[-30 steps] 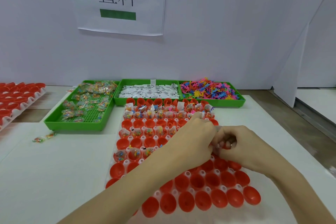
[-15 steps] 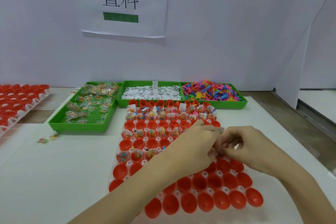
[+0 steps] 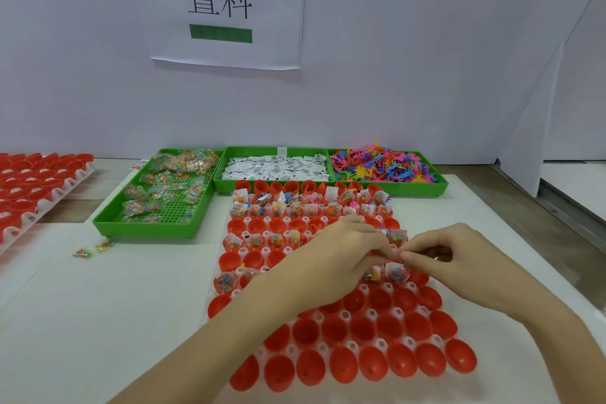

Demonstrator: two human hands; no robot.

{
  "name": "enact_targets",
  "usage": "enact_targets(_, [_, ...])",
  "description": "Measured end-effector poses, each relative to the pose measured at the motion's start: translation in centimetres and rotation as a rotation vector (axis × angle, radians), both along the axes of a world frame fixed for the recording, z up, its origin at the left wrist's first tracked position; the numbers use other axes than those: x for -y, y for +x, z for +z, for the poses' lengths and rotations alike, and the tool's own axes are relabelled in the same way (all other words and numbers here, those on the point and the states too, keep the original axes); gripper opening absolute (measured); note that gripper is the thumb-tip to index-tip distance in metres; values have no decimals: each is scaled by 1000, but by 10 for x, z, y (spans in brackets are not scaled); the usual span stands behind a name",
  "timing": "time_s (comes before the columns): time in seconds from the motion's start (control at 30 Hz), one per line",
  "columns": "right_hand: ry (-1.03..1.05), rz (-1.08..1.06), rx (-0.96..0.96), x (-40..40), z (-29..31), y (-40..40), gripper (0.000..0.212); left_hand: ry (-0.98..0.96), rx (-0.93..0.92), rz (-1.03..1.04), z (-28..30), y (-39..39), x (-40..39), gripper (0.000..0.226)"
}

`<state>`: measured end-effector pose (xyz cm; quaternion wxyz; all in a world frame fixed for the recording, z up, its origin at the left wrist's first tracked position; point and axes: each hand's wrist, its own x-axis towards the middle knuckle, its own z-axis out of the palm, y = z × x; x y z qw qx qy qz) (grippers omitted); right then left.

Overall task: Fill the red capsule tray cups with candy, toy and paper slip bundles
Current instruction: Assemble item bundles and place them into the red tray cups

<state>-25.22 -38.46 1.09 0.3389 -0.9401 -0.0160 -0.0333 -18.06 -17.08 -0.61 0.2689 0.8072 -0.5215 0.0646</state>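
You have three green bins at the back: candy bin (image 3: 157, 226) at left of centre, paper slip bin (image 3: 275, 151) in the middle, toy bin (image 3: 439, 185) to its right. Two red capsule trays: the main tray (image 3: 360, 367) at lower centre, a second tray (image 3: 39, 187) at the left edge. Two loose candy packets (image 3: 93, 249) lie on the table at left. One wall sign (image 3: 226, 6) up top. Your two hands: left hand (image 3: 337, 259), right hand (image 3: 459, 259). Cups too many to count surely.
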Motion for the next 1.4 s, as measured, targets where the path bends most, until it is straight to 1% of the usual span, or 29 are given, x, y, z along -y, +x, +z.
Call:
enact_targets(0.13, [26,-19,40,2,3,0,17,-106,-195,134,4,0,-25,32])
enact_targets(0.2, [28,-11,50,3,3,-1,18,-181,-210,195,5,1,-46,31])
enact_targets(0.3, [24,-5,52,3,4,-1,18,-222,-122,339,0,11,-86,24])
enact_targets(0.43, [16,21,61,3,7,-2,13,-165,102,663,-9,35,-146,15])
enact_targets(0.5, [-15,66,30,0,8,-4,22,-83,204,846,-16,48,-176,16])
enact_targets(0.53, [-33,85,15,-2,7,-5,27,-37,220,910,-20,54,-188,17])
enact_targets(0.6, [-61,90,12,-6,4,-4,27,32,193,980,-29,61,-204,20])
enact_targets(0.7, [-65,78,20,-9,1,-2,26,80,149,956,-38,64,-214,37])
enact_targets(0.73, [-64,80,17,-10,-1,-2,27,73,145,941,-39,66,-215,38])
enact_targets(0.83, [-48,86,-3,-9,-2,-1,31,40,129,904,-40,69,-217,27])
enact_targets(1.03, [-4,99,18,-6,-2,-1,35,-62,198,875,-40,69,-220,12])
enact_targets(1.13, [-1,78,101,-4,-1,0,36,-87,239,827,-38,67,-219,2])
enact_targets(1.2, [8,47,182,-4,0,0,38,-106,232,814,-37,65,-218,3])
enact_targets(1.3, [44,-6,281,-8,2,1,36,-159,164,784,-35,63,-216,8])
enact_targets(1.4, [37,-30,350,-11,1,1,37,-230,57,753,-31,60,-214,10])
